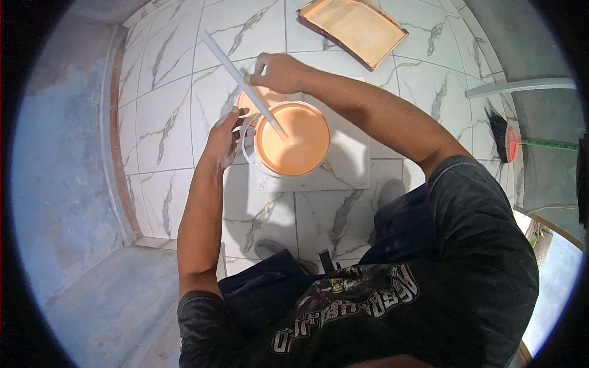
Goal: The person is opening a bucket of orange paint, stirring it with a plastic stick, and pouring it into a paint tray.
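A round bucket of peach-orange paint [307, 147] stands on the tiled floor in front of me. A pale grey stick or pipe [230, 69] leans out of the paint toward the far left. Just behind the bucket, partly hidden by it, is a round lid [270, 94] coated in the same peach colour. My right hand [279, 72] is curled over the lid's far edge. At the lid's left edge, beside the bucket's looped handle [246, 147], my left hand [224, 138] grips with its fingers bent; some fingertips are hidden.
A paint-smeared rectangular tray [354, 29] lies at the far right. A loose square tile [350, 175] sits beneath the bucket. By the right wall are a broom head with black bristles [500, 130] and a long pale strip [521, 88]. A patchy blue wall [67, 122] borders the left.
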{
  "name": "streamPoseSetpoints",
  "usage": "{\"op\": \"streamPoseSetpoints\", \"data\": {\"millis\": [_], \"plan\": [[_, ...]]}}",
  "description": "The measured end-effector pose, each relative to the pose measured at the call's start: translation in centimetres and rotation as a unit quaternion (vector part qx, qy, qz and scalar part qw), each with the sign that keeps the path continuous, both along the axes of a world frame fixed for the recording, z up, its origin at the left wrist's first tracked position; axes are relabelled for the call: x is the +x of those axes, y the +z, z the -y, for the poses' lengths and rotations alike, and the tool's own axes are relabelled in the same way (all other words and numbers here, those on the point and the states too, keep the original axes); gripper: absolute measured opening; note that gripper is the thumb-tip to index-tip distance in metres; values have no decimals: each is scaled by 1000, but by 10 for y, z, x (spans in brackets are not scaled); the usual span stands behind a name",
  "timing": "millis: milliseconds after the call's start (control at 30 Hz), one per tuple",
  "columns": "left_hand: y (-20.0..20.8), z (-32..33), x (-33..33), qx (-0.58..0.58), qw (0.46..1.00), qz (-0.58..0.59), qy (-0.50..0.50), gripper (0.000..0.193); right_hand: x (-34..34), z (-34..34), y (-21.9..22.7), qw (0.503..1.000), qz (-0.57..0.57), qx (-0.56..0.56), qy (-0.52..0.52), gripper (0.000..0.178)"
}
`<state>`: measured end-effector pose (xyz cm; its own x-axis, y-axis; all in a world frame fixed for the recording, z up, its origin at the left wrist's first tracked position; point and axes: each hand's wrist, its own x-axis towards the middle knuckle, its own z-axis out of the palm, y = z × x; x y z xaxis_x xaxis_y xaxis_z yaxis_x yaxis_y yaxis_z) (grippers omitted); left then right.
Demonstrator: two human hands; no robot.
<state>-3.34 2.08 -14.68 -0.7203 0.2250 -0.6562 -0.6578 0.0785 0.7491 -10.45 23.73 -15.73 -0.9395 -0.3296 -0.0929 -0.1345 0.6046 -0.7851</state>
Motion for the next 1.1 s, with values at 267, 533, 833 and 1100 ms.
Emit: {"op": "streamPoseSetpoints", "data": {"millis": [267,533,833,1100], "plan": [[4,-1,7,2,1000,4,15,46,-25,-180,-54,950,-27,291,-110,54],[15,-12,13,-48,999,-5,-4,47,39,-293,-146,919,87,352,-154,55],[24,-22,17,-75,997,16,2,46,37,-260,-160,934,26,272,-232,42],[24,-22,16,-99,995,24,10,47,15,-247,-174,927,-22,313,-205,25]]}}
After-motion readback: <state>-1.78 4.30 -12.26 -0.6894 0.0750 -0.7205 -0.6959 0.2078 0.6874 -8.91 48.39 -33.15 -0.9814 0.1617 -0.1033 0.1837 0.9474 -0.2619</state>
